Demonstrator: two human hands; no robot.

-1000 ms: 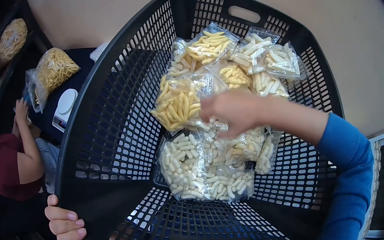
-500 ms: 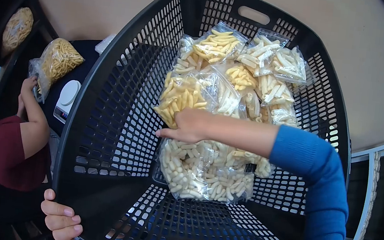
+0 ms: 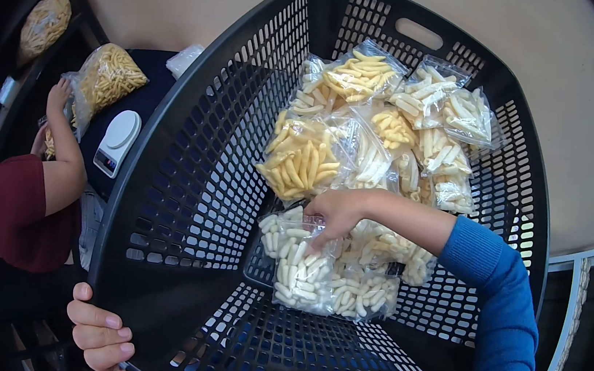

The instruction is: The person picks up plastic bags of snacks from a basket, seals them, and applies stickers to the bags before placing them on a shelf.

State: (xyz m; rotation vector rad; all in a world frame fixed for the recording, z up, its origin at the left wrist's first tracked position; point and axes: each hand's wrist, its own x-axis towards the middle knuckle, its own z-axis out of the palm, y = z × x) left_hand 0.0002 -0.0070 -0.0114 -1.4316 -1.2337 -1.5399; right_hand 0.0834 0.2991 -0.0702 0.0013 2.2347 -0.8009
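Observation:
A large black plastic basket (image 3: pixel 174 296) fills the middle of the head view. My left hand (image 3: pixel 101 332) grips its lower left rim, fingers wrapped round the edge. My right hand (image 3: pixel 341 216), in a blue sleeve, is inside the basket and pinches the top of a clear bag of white sticks (image 3: pixel 301 274). Just above that hand lies a bag of yellow sticks (image 3: pixel 307 165). More clear bags of pale sticks (image 3: pixel 443 154) and another yellow bag (image 3: pixel 361 75) are heaped toward the far side.
At the left, a person in a dark red shirt (image 3: pixel 26 213) handles a big bag of yellow sticks (image 3: pixel 111 80). A white scale (image 3: pixel 119 136) stands beside it on a dark table. Another full bag (image 3: pixel 46 21) is farther left. A white metal rack (image 3: pixel 581 328) is at the right.
My right hand has moved right and slightly down from the yellow bag to a white bag, which it now holds. The view has shifted a little. My left hand stays on the rim.

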